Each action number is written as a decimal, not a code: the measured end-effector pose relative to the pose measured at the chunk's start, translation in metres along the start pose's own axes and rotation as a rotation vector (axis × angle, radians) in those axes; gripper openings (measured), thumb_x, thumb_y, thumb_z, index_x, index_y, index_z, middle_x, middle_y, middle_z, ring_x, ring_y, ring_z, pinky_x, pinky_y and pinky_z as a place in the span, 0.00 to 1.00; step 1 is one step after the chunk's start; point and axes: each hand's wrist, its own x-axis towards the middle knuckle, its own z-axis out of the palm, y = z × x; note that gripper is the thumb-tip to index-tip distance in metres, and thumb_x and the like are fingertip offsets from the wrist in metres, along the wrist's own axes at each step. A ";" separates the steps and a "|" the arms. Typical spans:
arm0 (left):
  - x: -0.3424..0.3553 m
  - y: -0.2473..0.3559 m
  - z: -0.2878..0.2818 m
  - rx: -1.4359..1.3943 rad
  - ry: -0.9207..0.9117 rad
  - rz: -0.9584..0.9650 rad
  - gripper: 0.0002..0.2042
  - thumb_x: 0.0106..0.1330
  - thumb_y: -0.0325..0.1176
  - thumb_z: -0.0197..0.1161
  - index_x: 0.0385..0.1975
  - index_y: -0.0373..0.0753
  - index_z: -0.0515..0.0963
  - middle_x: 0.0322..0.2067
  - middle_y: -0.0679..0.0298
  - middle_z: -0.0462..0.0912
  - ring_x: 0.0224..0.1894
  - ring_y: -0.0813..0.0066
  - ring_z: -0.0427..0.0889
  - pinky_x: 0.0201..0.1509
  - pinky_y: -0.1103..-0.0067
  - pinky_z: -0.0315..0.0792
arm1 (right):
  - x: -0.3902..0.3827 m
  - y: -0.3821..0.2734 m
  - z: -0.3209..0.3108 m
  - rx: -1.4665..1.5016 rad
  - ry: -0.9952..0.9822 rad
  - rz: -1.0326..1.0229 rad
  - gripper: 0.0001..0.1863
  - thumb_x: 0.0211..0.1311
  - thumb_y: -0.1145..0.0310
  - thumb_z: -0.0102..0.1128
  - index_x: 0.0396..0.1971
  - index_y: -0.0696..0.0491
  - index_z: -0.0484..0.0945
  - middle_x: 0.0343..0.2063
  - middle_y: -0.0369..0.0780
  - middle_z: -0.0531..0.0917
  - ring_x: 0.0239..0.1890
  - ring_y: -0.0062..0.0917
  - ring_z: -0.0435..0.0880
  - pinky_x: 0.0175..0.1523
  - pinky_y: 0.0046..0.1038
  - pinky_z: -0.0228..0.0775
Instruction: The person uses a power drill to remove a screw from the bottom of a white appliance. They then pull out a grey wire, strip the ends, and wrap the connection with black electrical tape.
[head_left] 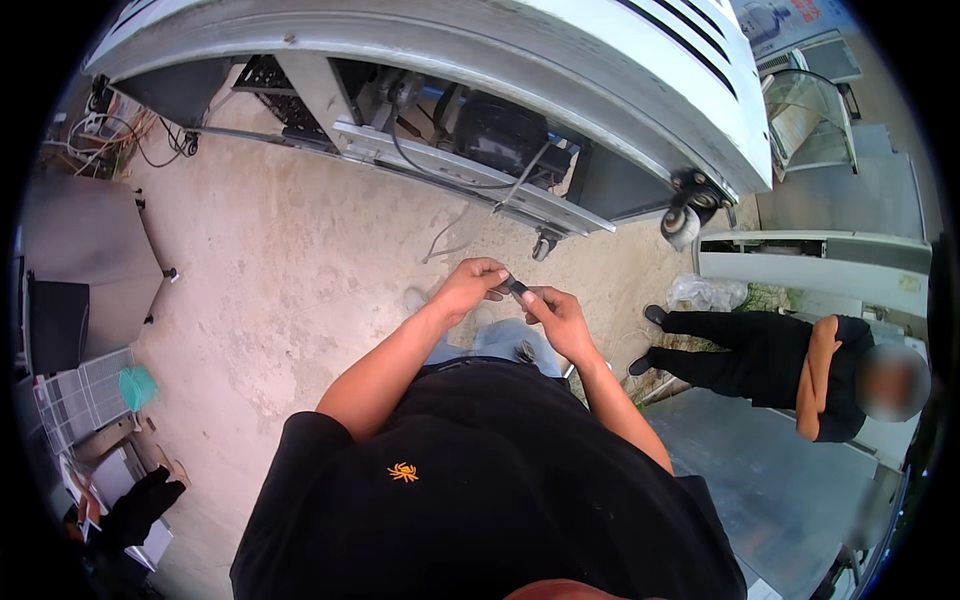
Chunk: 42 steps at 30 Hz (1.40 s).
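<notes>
Between my two hands, in front of my body, is a small black object [515,287], too small to name. My left hand [469,288] pinches its upper left end between thumb and fingertips. On its lower right end the thumb and fingers of my right hand [558,318] are closed. Beyond my hands stands a large white appliance [440,45] on casters, its underside exposed. A round black compressor [498,132] with tubes and wires shows inside its base. One thin cable [440,243] hangs from the base down to the floor.
A caster wheel [683,222] sits under the appliance's right corner. To the right a person [760,350] in black stands with crossed arms, near a clear plastic bag [706,293]. Metal cabinets [95,230] and a wire rack [88,400] line the left. Another person [140,510] is at lower left.
</notes>
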 end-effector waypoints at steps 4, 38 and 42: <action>0.003 0.026 -0.025 0.249 0.098 0.139 0.11 0.72 0.37 0.60 0.44 0.36 0.78 0.35 0.62 0.84 0.37 0.73 0.83 0.44 0.76 0.77 | 0.010 0.015 -0.014 -0.067 0.033 0.010 0.19 0.69 0.59 0.62 0.43 0.63 0.82 0.30 0.37 0.83 0.31 0.16 0.78 0.39 0.21 0.71; -0.029 0.024 0.016 0.054 0.402 0.312 0.14 0.72 0.30 0.54 0.54 0.31 0.72 0.34 0.62 0.83 0.33 0.78 0.78 0.39 0.80 0.73 | 0.130 0.014 -0.046 -0.140 -0.537 -0.351 0.18 0.63 0.67 0.65 0.49 0.59 0.75 0.46 0.41 0.81 0.47 0.28 0.82 0.52 0.30 0.74; -0.028 0.039 0.025 0.030 0.427 0.238 0.19 0.71 0.28 0.56 0.59 0.28 0.67 0.36 0.57 0.84 0.35 0.75 0.80 0.43 0.78 0.76 | 0.137 -0.001 -0.037 -0.175 -0.577 -0.312 0.21 0.62 0.68 0.65 0.53 0.57 0.73 0.49 0.42 0.80 0.50 0.31 0.82 0.54 0.31 0.74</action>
